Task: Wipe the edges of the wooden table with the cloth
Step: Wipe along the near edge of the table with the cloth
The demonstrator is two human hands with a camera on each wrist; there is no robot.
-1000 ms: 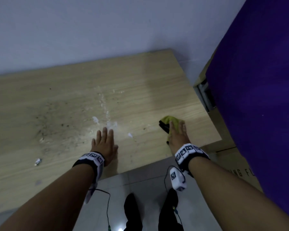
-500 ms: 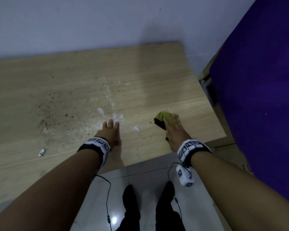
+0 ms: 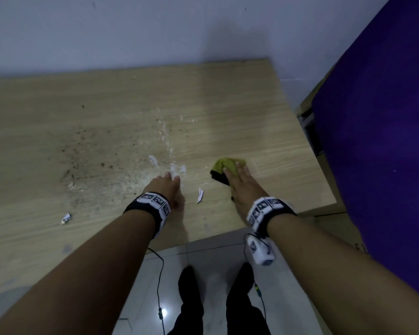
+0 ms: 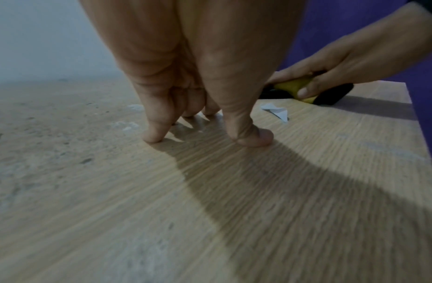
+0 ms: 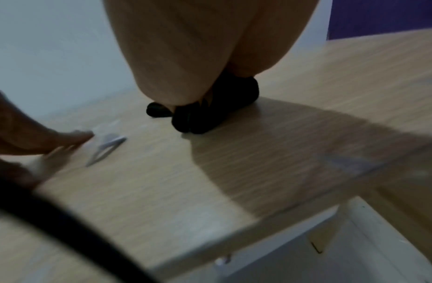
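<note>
The light wooden table surface [image 3: 240, 112] looks only partly cleaned, by my reading. The right hand [image 3: 242, 187] presses a crumpled yellow-green and black cloth [image 3: 224, 166] flat onto the surface, fingers laid over it and the thumb curled against its side, so this grip holds the cloth down. The cloth sits inside the surface toward 4 o'clock, near the near edge and right edge but touching neither.

The left hand [image 3: 166, 189] is braced on its fingertips [image 4: 152, 137] just at 9 o'clock of the cloth, its grip loose and holding nothing.

Much is left. Small white torn paper scraps [image 3: 200, 195] lie between the hands, and another lies far toward 8 o'clock. A pale powdery streak [image 3: 165, 134] runs toward 12 o'clock, and a patch of dark gritty specks [image 3: 82, 151] spreads at 9 o'clock. The strip beside the right edge looks comparatively free of debris; whether the edges themselves have been wiped I cannot tell.
</note>
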